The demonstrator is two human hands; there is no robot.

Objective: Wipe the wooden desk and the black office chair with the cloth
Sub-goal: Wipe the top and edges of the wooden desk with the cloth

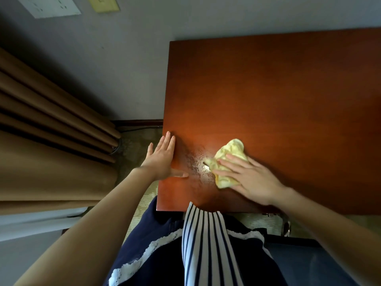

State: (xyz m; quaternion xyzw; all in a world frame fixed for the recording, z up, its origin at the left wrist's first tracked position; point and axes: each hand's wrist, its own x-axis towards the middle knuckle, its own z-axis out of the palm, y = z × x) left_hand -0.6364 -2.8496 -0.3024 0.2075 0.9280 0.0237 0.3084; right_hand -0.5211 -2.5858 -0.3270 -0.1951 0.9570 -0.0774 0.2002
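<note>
Your right hand (252, 179) hides the near part of the cloth (231, 150); the desk (268, 89) runs off the right edge.

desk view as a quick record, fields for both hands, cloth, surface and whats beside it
desk: reddish-brown wood
left hand: flat at the desk's left edge, fingers straight
right hand: fingers straight, pressing the cloth onto the desk
cloth: pale yellow, crumpled, near the front left corner
surface: damp streaks between the hands
beside: brown curtain to the left
</note>
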